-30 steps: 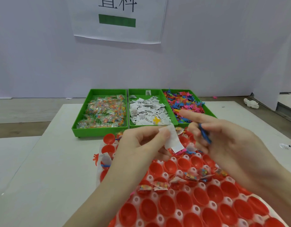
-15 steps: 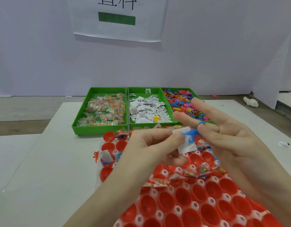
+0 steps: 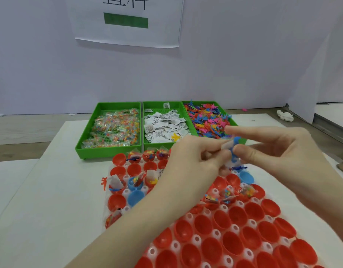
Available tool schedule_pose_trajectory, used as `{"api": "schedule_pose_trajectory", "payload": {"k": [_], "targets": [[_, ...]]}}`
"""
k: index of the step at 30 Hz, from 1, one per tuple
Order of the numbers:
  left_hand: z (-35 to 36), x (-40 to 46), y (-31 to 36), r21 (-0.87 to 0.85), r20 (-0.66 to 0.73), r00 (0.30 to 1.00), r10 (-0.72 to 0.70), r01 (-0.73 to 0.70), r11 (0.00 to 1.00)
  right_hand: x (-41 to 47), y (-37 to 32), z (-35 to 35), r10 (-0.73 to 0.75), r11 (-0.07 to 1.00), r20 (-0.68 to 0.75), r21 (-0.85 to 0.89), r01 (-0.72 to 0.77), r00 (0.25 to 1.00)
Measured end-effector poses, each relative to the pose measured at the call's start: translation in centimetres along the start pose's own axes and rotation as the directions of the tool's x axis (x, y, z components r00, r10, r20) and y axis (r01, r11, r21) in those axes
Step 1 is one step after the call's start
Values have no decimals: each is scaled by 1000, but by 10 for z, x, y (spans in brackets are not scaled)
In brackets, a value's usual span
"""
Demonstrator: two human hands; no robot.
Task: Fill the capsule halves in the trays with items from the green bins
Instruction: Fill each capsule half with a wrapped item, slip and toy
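Three green bins side by side behind capsule tray. Your left hand pinches white slip; right hand pinches blue toy — long axis roughly upright — both above tray.

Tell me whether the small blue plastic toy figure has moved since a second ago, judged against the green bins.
Yes. The small blue plastic toy figure went leftward to meet the white paper slip, nearer the middle green bin.
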State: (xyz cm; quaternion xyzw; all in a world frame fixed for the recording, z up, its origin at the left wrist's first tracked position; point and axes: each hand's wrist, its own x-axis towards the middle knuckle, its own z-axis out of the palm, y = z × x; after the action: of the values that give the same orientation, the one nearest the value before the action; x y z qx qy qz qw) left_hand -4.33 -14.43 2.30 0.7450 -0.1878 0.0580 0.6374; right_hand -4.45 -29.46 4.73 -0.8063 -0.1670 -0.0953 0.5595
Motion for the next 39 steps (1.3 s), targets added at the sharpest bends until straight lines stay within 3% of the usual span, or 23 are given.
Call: {"api": "schedule_pose_trajectory", "payload": {"k": [3, 8, 10, 13, 18, 20, 26, 33, 35, 39], "targets": [[13, 14, -9, 156, 36, 999, 16, -21, 988, 3, 10, -14, 9, 997, -18, -82, -10, 1000], [36, 22, -27, 433, 117, 993, -14, -38, 901, 1, 43, -33, 165, 975, -32, -147, -168, 986], [43, 21, -32, 606, 240, 971, -3, -148, 782, -2, 59, -42, 219, 943, -81, -238, -232, 972], [53, 17, -38, 733, 381, 925, 5, -305, 608, -7, 75, -48, 271, 911, -120, -288, -294, 955], [65, 9, -47, 823, 462, 887, -10, -424, 379, -14, 86, -49, 261, 882, -114, -375, -285, 959], [66, 9, -48, 828, 474, 880, 18, -453, 330, -16, 87, -48, 238, 866, -81, -433, -249, 968], [66, 8, -53, 822, 484, 873, 60, -477, 313, -18, 96, -45, 188, 664, 109, -747, -44, 976], [68, 9, -55, 823, 489, 872, 28, -472, 314, -11, 100, -43, 196, 516, 281, -844, 145, 940], [69, 9, -55, 817, 490, 871, 27, -470, 333, -10, 99, -43, 184, 539, 281, -830, 142, 942], [69, 9, -55, 822, 467, 884, 37, -449, 351, -5, 90, -52, 222, 713, 166, -699, -44, 961]]}}
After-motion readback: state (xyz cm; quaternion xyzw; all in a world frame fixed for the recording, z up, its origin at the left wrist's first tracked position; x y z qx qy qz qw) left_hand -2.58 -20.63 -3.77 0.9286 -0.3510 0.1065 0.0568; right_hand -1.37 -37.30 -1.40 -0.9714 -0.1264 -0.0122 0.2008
